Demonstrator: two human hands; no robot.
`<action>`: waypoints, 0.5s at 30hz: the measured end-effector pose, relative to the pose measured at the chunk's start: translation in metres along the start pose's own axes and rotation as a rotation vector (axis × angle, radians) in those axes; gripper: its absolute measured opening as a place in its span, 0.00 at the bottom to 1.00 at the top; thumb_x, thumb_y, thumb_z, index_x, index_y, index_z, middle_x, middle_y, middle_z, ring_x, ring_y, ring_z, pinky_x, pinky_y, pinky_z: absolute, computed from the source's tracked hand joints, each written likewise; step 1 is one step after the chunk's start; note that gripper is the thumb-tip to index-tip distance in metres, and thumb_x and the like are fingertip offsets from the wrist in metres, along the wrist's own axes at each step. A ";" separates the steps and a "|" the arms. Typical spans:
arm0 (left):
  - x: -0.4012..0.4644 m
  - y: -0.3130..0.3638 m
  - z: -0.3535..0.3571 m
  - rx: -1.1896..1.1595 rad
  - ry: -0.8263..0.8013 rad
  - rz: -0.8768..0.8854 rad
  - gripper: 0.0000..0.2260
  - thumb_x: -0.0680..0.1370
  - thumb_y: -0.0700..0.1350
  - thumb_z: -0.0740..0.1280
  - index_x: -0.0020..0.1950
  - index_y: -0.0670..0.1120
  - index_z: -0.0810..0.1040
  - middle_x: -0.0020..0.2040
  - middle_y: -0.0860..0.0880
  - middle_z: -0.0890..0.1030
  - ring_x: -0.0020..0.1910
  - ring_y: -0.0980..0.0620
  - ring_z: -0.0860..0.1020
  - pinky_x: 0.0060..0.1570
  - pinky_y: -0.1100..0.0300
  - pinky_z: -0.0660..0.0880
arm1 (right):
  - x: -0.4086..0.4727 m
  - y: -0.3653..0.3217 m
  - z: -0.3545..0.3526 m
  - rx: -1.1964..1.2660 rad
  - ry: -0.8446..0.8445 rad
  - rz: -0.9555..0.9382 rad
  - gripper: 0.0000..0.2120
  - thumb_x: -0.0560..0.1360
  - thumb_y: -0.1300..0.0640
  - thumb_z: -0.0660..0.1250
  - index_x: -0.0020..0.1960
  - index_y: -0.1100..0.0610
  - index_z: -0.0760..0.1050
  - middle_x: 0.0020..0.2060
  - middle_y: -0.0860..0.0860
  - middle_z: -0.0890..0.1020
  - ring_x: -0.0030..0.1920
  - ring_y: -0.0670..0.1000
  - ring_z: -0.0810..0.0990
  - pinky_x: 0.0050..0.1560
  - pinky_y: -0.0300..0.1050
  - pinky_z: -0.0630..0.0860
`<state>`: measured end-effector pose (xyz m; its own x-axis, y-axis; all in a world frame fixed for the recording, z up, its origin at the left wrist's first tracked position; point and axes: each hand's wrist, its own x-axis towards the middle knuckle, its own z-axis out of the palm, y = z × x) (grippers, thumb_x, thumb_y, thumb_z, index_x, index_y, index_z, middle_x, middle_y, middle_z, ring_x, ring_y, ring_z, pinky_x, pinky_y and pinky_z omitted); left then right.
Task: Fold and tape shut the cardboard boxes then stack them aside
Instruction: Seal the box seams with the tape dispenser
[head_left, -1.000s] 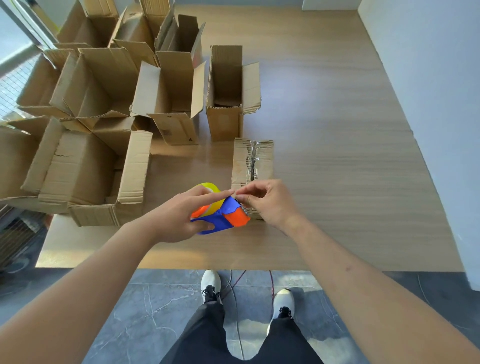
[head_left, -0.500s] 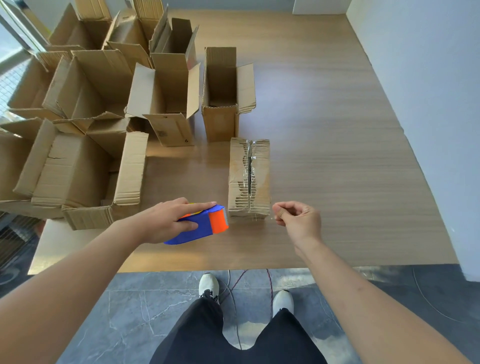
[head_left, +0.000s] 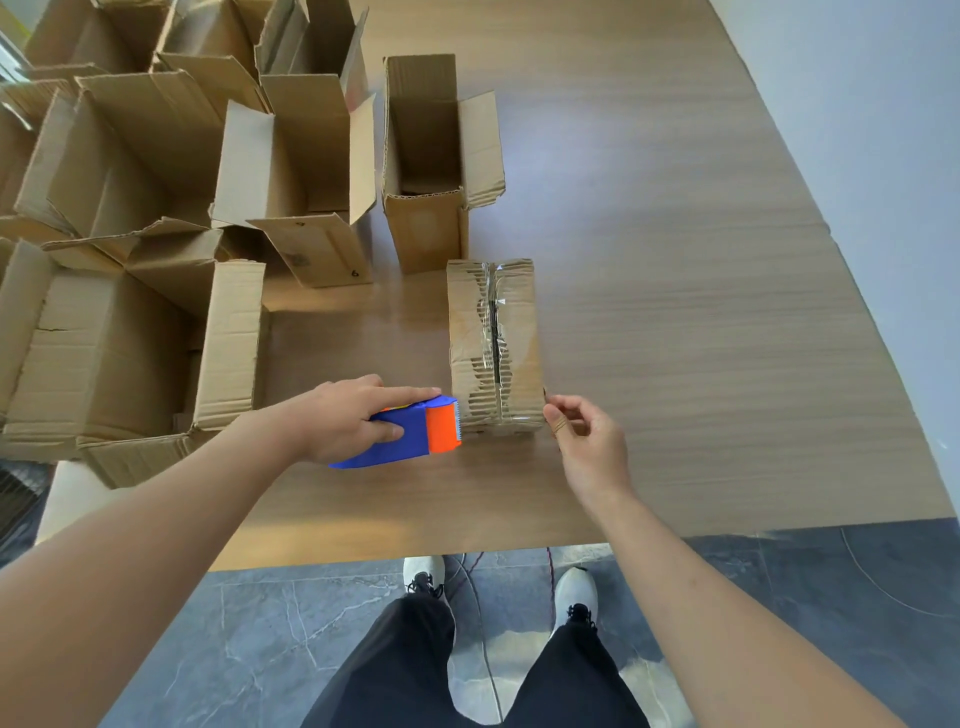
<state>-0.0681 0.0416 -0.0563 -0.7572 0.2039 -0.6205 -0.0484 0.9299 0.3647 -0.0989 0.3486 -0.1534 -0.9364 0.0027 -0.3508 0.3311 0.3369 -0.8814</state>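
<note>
Both hands closed in on the taped box (head_left: 496, 345): left hand (head_left: 349, 415) gripping the dispenser (head_left: 410, 434), right hand (head_left: 582, 441) pinching tape, open boxes (head_left: 291, 171) behind.

The wooden tabletop (head_left: 675, 312) holds open boxes (head_left: 156, 208) on the left, one tall open box (head_left: 431, 171), and a taped box (head_left: 496, 343) near the front.

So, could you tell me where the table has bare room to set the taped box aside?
The bare stretch is right of the taped box, toward the wall. The table's left half is crowded with open boxes.
</note>
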 end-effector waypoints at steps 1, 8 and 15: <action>0.002 0.000 -0.002 0.008 -0.009 -0.002 0.27 0.86 0.53 0.59 0.75 0.78 0.50 0.51 0.55 0.70 0.52 0.50 0.73 0.59 0.50 0.69 | 0.001 0.004 0.000 -0.077 -0.011 0.002 0.19 0.77 0.39 0.71 0.66 0.43 0.77 0.54 0.43 0.82 0.46 0.47 0.81 0.54 0.55 0.81; 0.005 0.002 -0.003 -0.053 -0.052 -0.021 0.28 0.85 0.52 0.60 0.76 0.78 0.52 0.52 0.54 0.71 0.51 0.50 0.73 0.57 0.50 0.69 | -0.003 -0.030 0.017 -0.756 -0.013 -0.684 0.29 0.85 0.46 0.55 0.84 0.51 0.53 0.83 0.52 0.52 0.83 0.50 0.49 0.80 0.51 0.47; -0.006 -0.017 0.012 -0.240 -0.049 0.007 0.29 0.84 0.51 0.63 0.72 0.82 0.54 0.54 0.52 0.72 0.53 0.51 0.74 0.59 0.53 0.71 | 0.028 -0.009 0.035 -1.066 -0.189 -1.046 0.29 0.84 0.43 0.59 0.83 0.47 0.58 0.83 0.55 0.56 0.82 0.57 0.53 0.80 0.61 0.55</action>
<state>-0.0552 0.0285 -0.0675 -0.7258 0.2303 -0.6482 -0.2013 0.8300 0.5202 -0.1236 0.3123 -0.1663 -0.6344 -0.7551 0.1656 -0.7730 0.6176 -0.1450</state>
